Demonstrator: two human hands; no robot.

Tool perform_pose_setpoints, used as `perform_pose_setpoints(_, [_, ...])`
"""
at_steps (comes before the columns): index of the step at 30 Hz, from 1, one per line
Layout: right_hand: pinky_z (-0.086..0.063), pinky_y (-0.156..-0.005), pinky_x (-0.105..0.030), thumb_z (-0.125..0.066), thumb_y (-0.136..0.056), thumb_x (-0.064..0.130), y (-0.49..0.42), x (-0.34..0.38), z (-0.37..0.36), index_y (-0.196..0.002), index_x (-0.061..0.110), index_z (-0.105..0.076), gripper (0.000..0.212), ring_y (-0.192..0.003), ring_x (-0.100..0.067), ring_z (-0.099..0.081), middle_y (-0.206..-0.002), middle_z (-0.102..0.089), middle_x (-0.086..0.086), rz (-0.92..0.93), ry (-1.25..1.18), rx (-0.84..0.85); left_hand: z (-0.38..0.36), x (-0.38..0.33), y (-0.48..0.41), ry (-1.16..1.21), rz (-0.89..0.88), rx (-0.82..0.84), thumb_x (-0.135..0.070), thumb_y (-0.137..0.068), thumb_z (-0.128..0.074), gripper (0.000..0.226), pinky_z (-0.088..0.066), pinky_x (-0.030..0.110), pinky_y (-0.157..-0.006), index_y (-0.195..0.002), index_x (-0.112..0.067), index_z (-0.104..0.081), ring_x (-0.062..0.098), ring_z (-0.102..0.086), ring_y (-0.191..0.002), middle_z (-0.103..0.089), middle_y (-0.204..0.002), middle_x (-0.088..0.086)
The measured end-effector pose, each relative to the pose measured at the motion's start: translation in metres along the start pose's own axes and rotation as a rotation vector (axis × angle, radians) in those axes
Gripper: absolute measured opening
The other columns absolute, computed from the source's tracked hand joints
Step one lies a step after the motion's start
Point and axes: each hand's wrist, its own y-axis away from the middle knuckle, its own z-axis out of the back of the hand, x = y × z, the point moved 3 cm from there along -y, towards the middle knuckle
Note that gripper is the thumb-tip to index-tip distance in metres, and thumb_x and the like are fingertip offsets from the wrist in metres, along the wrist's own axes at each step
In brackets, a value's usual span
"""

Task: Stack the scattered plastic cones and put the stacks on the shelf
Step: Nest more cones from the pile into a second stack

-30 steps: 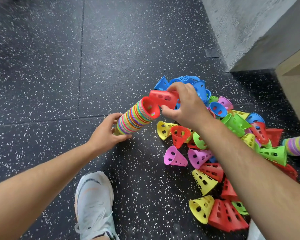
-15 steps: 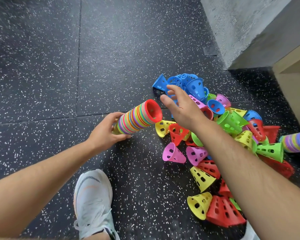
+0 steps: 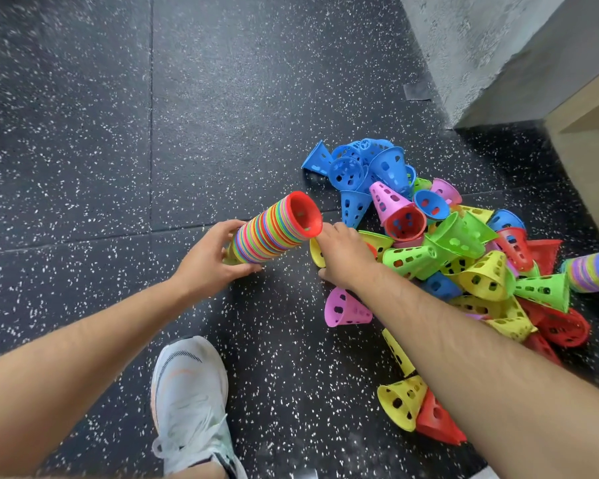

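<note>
My left hand (image 3: 208, 261) grips the narrow end of a long multicoloured stack of cones (image 3: 274, 233), held tilted above the floor with its red open mouth facing up and to the right. Just right of that mouth, my right hand (image 3: 346, 257) is down on the near edge of the scattered cone pile (image 3: 464, 250). Its thumb and fingers close around a yellow cone (image 3: 313, 253), of which only the rim shows. A pink cone (image 3: 346, 307) lies just under my right forearm.
A second multicoloured stack (image 3: 595, 273) lies at the right edge. The wooden shelf unit (image 3: 588, 140) stands at the far right beside a grey concrete wall (image 3: 481, 46). My white shoe (image 3: 191, 402) rests on the black speckled floor (image 3: 83, 133).
My right hand pushed a red cone into the stack's mouth and let go. It then dropped down and left onto the yellow cone. The left hand and stack barely moved.
</note>
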Motion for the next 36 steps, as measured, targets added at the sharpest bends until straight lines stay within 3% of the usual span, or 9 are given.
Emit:
perform_pose_setpoints(3, [-0.041,-0.097,-0.038,-0.08,-0.075,0.034,-0.007,-0.003,0.004,-0.126,0.016,-0.047,0.063,-0.114,-0.027,-0.052,-0.12,-0.053,-0.004,-0.07,-0.085,-0.069,0.0,0.002,0.0,0.014,0.009,-0.001,-0.042,-0.07,-0.095,0.075,-0.049,0.026,-0.098,-0.13,-0.05,-0.052,-0.007,-0.055,-0.124,-0.06,-0.13,-0.024])
perform_pose_setpoints(8, [-0.037,-0.106,-0.029,-0.081,-0.077,0.035,0.0,-0.026,0.038,-0.143,0.014,-0.038,0.081,-0.126,-0.019,-0.047,-0.138,-0.046,-0.005,-0.323,-0.761,-0.298,-0.001,0.006,0.001,0.024,0.011,-0.002,-0.039,-0.071,-0.095,0.076,-0.052,0.033,-0.102,-0.134,-0.041,-0.054,-0.002,-0.056,-0.126,-0.06,-0.131,-0.023])
perform_pose_setpoints(12, [-0.046,-0.086,-0.013,-0.082,-0.072,0.046,0.022,-0.038,0.074,-0.131,0.018,-0.049,0.073,-0.096,0.001,-0.062,-0.115,-0.064,0.006,-0.45,-1.181,-0.535,-0.001,0.004,0.002,0.03,0.009,-0.011,-0.039,-0.071,-0.095,0.076,-0.051,0.031,-0.1,-0.135,-0.04,-0.054,-0.003,-0.056,-0.124,-0.06,-0.13,-0.024])
perform_pose_setpoints(16, [-0.052,-0.09,-0.026,-0.079,-0.072,0.047,0.04,-0.03,0.093,-0.121,0.018,-0.056,0.062,-0.097,-0.004,-0.067,-0.108,-0.069,0.008,-0.397,-1.402,-0.609,0.0,0.003,0.002,0.026,0.011,-0.009,-0.043,-0.071,-0.094,0.075,-0.051,0.032,-0.102,-0.134,-0.044,-0.053,-0.004,-0.056,-0.124,-0.061,-0.13,-0.023])
perform_pose_setpoints(19, [-0.05,-0.091,-0.026,-0.079,-0.074,0.051,0.043,-0.008,0.086,-0.126,0.026,-0.053,0.064,-0.101,-0.003,-0.065,-0.115,-0.066,0.011,-0.288,-1.29,-0.421,0.001,0.002,0.003,0.008,0.005,-0.006,-0.046,-0.071,-0.093,0.076,-0.052,0.035,-0.103,-0.133,-0.05,-0.051,-0.004,-0.056,-0.124,-0.06,-0.13,-0.026])
perform_pose_setpoints(24, [-0.029,-0.119,-0.036,-0.068,-0.065,0.081,0.056,0.005,0.058,-0.155,0.036,-0.019,0.112,-0.143,-0.007,-0.033,-0.16,-0.029,0.012,-0.331,-1.082,-0.168,0.0,0.0,0.004,-0.057,-0.048,0.029,-0.041,-0.071,-0.094,0.079,-0.052,0.046,-0.104,-0.137,-0.046,-0.051,0.004,-0.058,-0.126,-0.058,-0.133,-0.024])
perform_pose_setpoints(29, [-0.036,-0.112,-0.034,-0.068,-0.074,0.072,0.102,0.005,0.018,-0.14,0.027,-0.044,0.083,-0.13,-0.01,-0.043,-0.139,-0.048,0.009,-0.391,-0.759,-0.257,-0.002,-0.006,0.008,-0.145,-0.112,0.075,-0.033,-0.073,-0.095,0.081,-0.05,0.045,-0.108,-0.141,-0.036,-0.051,0.012,-0.058,-0.128,-0.058,-0.139,-0.012])
perform_pose_setpoints(33, [-0.029,-0.114,-0.039,-0.063,-0.064,0.085,0.134,0.013,-0.019,-0.145,0.029,-0.036,0.101,-0.136,-0.012,-0.035,-0.148,-0.041,0.011,-0.275,-0.519,-0.056,-0.004,-0.011,0.013,-0.235,-0.153,0.085,-0.033,-0.073,-0.095,0.083,-0.046,0.035,-0.107,-0.144,-0.027,-0.052,0.014,-0.056,-0.126,-0.058,-0.141,-0.005])
perform_pose_setpoints(36, [-0.025,-0.116,-0.042,-0.073,-0.075,0.063,0.14,0.016,-0.041,-0.153,0.031,-0.026,0.096,-0.14,-0.017,-0.03,-0.156,-0.031,0.01,-0.203,-0.324,0.021,-0.004,-0.012,0.015,-0.262,-0.154,0.096,-0.032,-0.073,-0.095,0.085,-0.042,0.03,-0.105,-0.145,-0.023,-0.051,0.014,-0.055,-0.127,-0.057,-0.142,-0.002])
